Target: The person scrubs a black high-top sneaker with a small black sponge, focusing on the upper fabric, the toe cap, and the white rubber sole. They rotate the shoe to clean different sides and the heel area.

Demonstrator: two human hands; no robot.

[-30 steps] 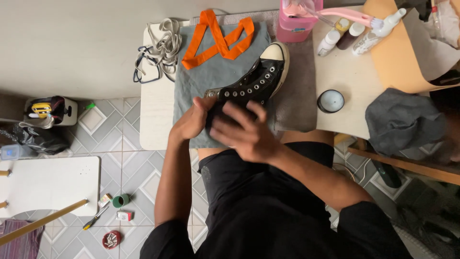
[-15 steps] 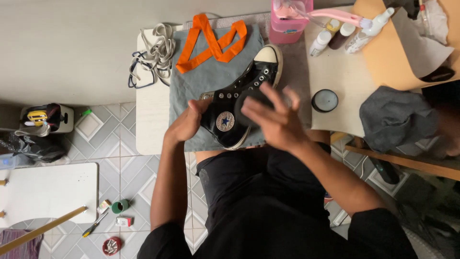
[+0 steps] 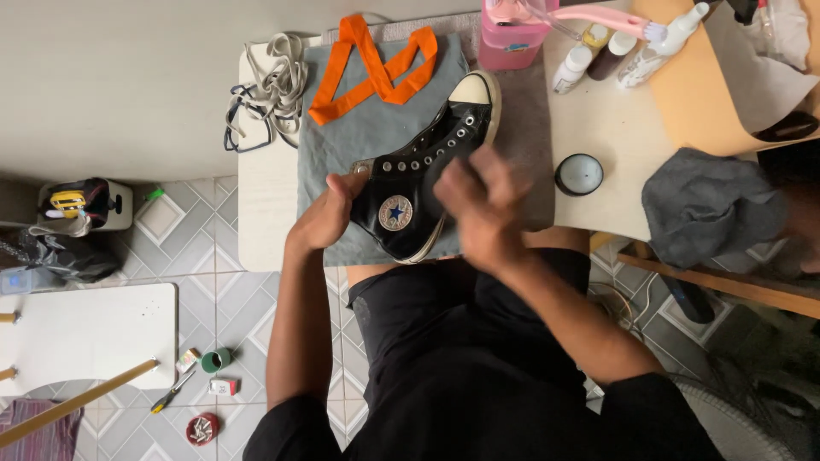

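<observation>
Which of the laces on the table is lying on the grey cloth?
The orange lace, flat and wide, folded across the top of the grey cloth. The beige and dark laces are heaped to its left, mostly on the bare white table.

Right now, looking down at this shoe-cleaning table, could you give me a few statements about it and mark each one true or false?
1. The left hand grips the black high-top sneaker at its heel end. True.
2. The sneaker is fully laced. False: its eyelets are empty, and loose laces lie beside the grey cloth.
3. The orange strap lies on the floor. False: it lies on the grey cloth.
4. A small round tin sits right of the sneaker. True.
5. The right hand is over the sneaker, blurred. True.
</observation>
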